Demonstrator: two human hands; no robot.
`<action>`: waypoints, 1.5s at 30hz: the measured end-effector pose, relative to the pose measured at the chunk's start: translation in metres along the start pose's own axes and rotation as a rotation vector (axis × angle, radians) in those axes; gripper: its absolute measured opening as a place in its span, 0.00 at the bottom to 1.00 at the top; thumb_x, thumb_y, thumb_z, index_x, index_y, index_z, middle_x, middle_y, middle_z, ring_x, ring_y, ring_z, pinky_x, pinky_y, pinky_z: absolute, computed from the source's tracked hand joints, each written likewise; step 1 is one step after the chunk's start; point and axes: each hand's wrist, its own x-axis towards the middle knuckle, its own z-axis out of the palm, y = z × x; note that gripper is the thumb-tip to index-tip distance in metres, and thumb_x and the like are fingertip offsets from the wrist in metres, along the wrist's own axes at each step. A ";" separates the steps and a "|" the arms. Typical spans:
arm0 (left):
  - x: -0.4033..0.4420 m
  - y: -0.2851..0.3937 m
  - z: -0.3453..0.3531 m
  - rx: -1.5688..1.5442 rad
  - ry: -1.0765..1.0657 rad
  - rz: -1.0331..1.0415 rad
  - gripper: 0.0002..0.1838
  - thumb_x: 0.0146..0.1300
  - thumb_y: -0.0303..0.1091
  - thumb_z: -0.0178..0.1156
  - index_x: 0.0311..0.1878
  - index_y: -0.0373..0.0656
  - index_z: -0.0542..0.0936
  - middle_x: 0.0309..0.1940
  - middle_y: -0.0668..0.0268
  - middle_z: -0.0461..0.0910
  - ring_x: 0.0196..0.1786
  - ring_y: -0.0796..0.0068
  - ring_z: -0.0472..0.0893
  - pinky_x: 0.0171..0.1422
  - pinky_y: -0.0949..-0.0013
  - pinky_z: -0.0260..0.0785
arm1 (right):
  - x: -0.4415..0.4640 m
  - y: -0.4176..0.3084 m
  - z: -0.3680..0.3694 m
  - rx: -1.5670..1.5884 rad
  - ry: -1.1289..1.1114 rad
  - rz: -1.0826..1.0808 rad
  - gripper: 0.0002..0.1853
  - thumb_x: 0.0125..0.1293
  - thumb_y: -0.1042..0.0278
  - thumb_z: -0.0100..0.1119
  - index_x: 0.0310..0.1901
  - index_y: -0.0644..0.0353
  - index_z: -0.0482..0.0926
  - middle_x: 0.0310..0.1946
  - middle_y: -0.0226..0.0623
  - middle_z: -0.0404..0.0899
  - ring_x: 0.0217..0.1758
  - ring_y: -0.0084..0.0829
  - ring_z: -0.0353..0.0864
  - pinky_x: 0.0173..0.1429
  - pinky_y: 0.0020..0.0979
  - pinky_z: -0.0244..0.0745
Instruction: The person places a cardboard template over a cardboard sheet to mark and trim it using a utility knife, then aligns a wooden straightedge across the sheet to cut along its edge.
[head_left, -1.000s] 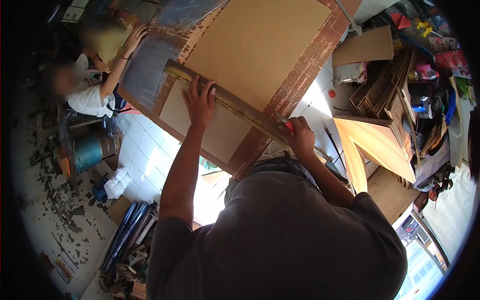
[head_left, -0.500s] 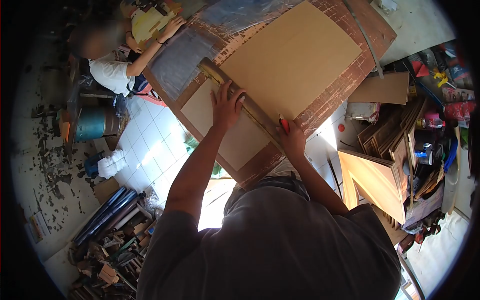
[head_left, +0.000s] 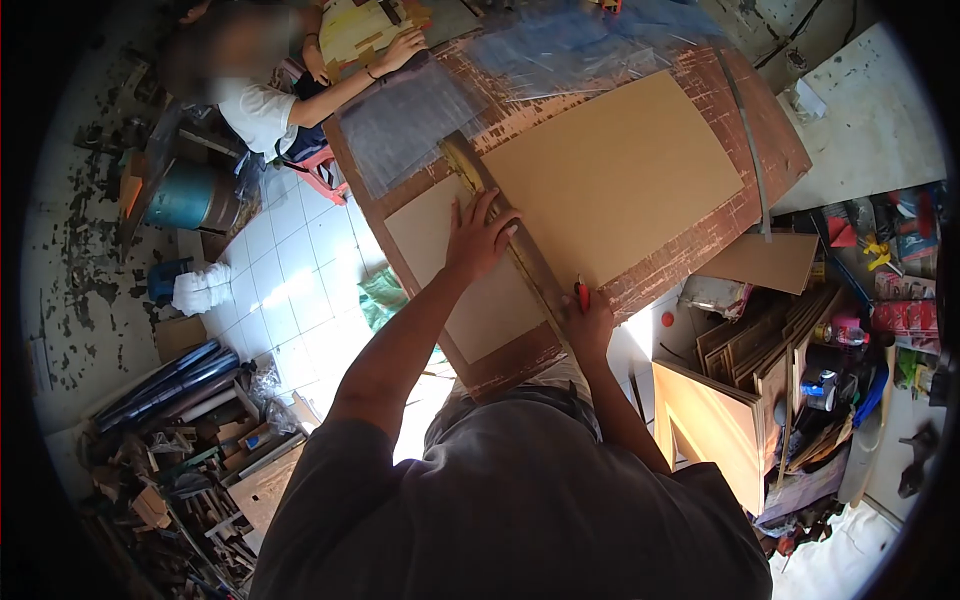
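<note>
A long straight bar (head_left: 527, 258) lies across the worn brown table (head_left: 640, 285), between a large tan board (head_left: 620, 170) and a smaller greyish sheet (head_left: 480, 310). My left hand (head_left: 478, 238) rests on the bar with its fingers spread, pressing near its middle. Close to the bar's near end, my right hand (head_left: 588, 325) is closed round a red-handled cutter (head_left: 582, 293), whose tip points away from me beside the tan board's corner. Part of the right fingers is hidden behind the hand.
Clear plastic sheets (head_left: 400, 125) lie on the table's far side. Another person (head_left: 265, 115) sits at the upper left, one hand at the table edge. A thin metal strip (head_left: 750, 140) crosses the right end. Stacked boards (head_left: 715, 420) stand at the right.
The view has turned, so the table appears rotated and lower. My right hand with the cutter has come in against the bar's near end; my left hand stays on the bar.
</note>
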 end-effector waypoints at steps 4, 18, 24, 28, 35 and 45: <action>-0.001 -0.001 0.001 0.002 0.001 -0.004 0.17 0.77 0.49 0.50 0.66 0.73 0.72 0.77 0.61 0.55 0.83 0.57 0.50 0.82 0.32 0.36 | 0.000 0.005 0.002 0.038 0.001 0.015 0.11 0.60 0.65 0.69 0.40 0.64 0.85 0.36 0.50 0.83 0.41 0.52 0.85 0.47 0.46 0.77; -0.008 0.007 0.006 0.016 0.061 -0.143 0.35 0.73 0.58 0.53 0.71 0.40 0.66 0.74 0.54 0.58 0.79 0.54 0.55 0.80 0.29 0.43 | -0.002 0.002 -0.005 -0.026 0.003 -0.026 0.14 0.58 0.62 0.71 0.37 0.64 0.82 0.35 0.51 0.82 0.40 0.55 0.83 0.44 0.49 0.75; -0.003 0.015 0.002 0.057 -0.043 -0.186 0.45 0.67 0.63 0.59 0.74 0.38 0.62 0.78 0.53 0.54 0.82 0.53 0.51 0.80 0.30 0.42 | 0.001 -0.005 -0.011 -0.013 -0.020 -0.046 0.13 0.58 0.62 0.70 0.36 0.64 0.81 0.35 0.52 0.81 0.40 0.57 0.82 0.44 0.50 0.75; -0.004 0.032 -0.031 -0.009 -0.195 -0.197 0.60 0.54 0.68 0.68 0.78 0.34 0.56 0.80 0.48 0.48 0.84 0.50 0.45 0.79 0.26 0.40 | -0.002 0.004 -0.006 0.004 0.004 -0.054 0.13 0.58 0.62 0.70 0.37 0.63 0.82 0.36 0.52 0.81 0.41 0.56 0.82 0.45 0.50 0.75; 0.003 0.034 -0.033 0.005 -0.414 -0.259 0.78 0.38 0.70 0.76 0.80 0.32 0.43 0.83 0.47 0.33 0.85 0.48 0.35 0.76 0.19 0.38 | -0.008 0.002 -0.008 -0.076 -0.006 -0.096 0.16 0.57 0.61 0.72 0.38 0.64 0.80 0.38 0.52 0.79 0.41 0.58 0.82 0.42 0.51 0.75; 0.000 0.036 -0.028 -0.009 -0.435 -0.308 0.78 0.40 0.68 0.77 0.81 0.35 0.38 0.83 0.51 0.29 0.85 0.52 0.33 0.78 0.23 0.39 | -0.017 0.021 0.000 0.025 0.010 -0.139 0.17 0.57 0.64 0.71 0.43 0.64 0.79 0.41 0.51 0.79 0.45 0.56 0.80 0.48 0.50 0.74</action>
